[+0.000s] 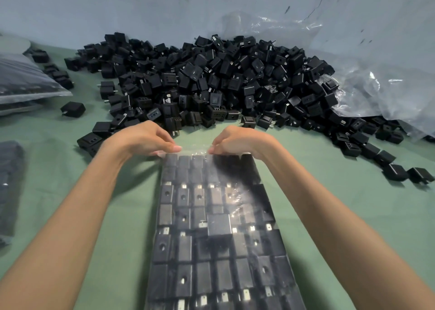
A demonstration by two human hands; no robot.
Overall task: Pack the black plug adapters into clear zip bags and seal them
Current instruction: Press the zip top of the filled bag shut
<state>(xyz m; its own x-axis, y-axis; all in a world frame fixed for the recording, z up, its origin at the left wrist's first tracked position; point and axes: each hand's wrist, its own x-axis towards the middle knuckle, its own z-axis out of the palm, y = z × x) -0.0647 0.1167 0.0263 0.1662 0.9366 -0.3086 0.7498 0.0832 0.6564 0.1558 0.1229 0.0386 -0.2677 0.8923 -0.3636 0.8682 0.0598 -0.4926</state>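
Head view: I see the fingers (173, 148) of left hand (143, 136) and right hand (237, 140) pinch the far mouth of the zip bag (211, 215), lying lengthwise toward me.

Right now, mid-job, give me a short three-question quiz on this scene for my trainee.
1. True or false: the left hand and the right hand both pinch the far edge of the filled zip bag.
2. Where does the loose pile of adapters lie? A) on the green table beyond the hands; B) inside the bag being held; C) stacked on the person's forearms.
3. Fill in: the packed adapters inside the bag lie mostly in neat ____.

Key: 1 true; 2 A; 3 rows.
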